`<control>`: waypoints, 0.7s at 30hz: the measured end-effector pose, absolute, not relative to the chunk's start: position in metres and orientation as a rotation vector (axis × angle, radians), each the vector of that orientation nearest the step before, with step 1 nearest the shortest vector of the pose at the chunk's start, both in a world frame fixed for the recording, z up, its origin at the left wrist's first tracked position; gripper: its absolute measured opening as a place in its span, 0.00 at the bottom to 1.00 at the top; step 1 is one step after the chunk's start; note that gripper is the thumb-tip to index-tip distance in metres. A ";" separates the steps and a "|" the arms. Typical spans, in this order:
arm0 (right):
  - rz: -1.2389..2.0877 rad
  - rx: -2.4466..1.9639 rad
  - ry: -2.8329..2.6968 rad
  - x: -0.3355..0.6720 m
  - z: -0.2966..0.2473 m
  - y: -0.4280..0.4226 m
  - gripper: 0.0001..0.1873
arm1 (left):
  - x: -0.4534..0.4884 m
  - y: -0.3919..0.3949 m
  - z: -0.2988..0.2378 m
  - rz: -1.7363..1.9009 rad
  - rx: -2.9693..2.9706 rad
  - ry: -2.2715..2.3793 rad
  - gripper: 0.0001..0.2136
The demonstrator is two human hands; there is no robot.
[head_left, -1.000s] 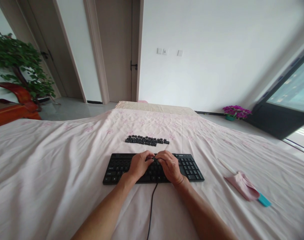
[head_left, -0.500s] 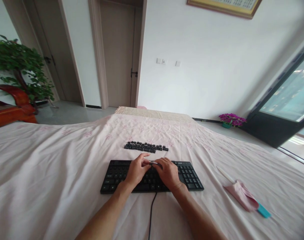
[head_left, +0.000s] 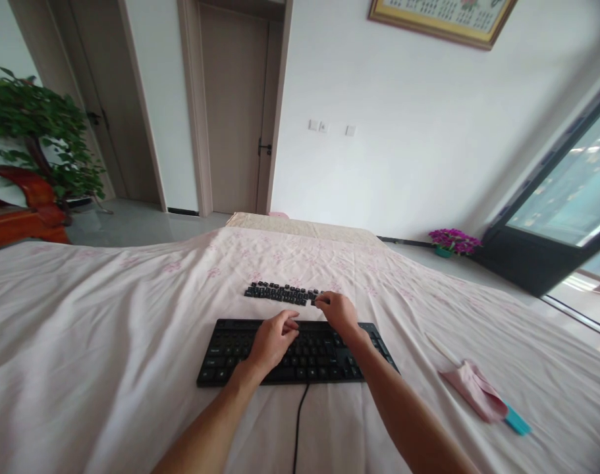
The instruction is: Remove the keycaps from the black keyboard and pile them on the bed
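Observation:
A black keyboard [head_left: 319, 362] lies on the bedspread with its cable running toward me. My left hand [head_left: 274, 339] rests over its left-centre part, fingers loosely curled and apart, with nothing visible between them. Beyond the keyboard, loose black keycaps [head_left: 274, 294] lie in rows on the cloth. At the right end of those rows is my right hand [head_left: 339, 313], its thumb and fingers pinched on a small dark piece that looks like a keycap. Part of the keyboard's right side is hidden under my right forearm.
The pink floral bedspread [head_left: 146, 316] has wrinkles and folds. To the right lies a pink cloth [head_left: 475, 390] around a stick, with a blue end [head_left: 518, 419]. Further off stand a leafy plant [head_left: 47, 131], a red wooden armrest [head_left: 27, 197] and purple flowers [head_left: 455, 241].
My right hand has moved up and away from the keyboard to the keycap rows. The silver tool seen between both hands is no longer visible. My left hand stays nearly in place.

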State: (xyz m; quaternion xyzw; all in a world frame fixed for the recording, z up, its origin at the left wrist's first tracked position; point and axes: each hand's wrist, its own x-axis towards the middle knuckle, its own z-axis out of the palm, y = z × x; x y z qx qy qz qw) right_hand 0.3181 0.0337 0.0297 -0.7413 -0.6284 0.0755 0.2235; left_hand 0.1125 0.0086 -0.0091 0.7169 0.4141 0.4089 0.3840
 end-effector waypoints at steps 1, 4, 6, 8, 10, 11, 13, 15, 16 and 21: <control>0.211 -2.069 -1.738 0.321 0.029 0.040 0.10 | 0.112 0.008 -0.008 1.036 1.837 1.062 0.18; 0.232 -2.105 -1.743 0.323 0.024 0.052 0.09 | 0.112 0.007 -0.005 1.018 1.847 1.079 0.17; 0.246 -2.131 -1.731 0.323 0.019 0.057 0.10 | 0.111 0.007 -0.003 1.010 1.853 1.082 0.16; 0.256 -2.149 -1.719 0.323 0.015 0.060 0.11 | 0.111 0.007 -0.002 1.004 1.860 1.082 0.15; 0.266 -2.158 -1.711 0.324 0.012 0.062 0.11 | 0.111 0.007 -0.001 0.998 1.865 1.082 0.14; 0.271 -2.162 -1.710 0.324 0.011 0.062 0.11 | 0.111 0.007 -0.001 0.996 1.866 1.083 0.14; 0.280 -2.168 -1.707 0.325 0.008 0.063 0.11 | 0.111 0.007 -0.001 0.992 1.868 1.083 0.14; 0.286 -2.174 -1.704 0.326 0.006 0.064 0.11 | 0.111 0.006 -0.001 0.988 1.873 1.083 0.14; 0.287 -2.176 -1.702 0.326 0.006 0.064 0.11 | 0.111 0.006 0.000 0.987 1.875 1.083 0.14; 0.278 -2.147 -1.711 0.325 0.006 0.063 0.11 | 0.111 0.005 0.001 0.995 1.879 1.079 0.14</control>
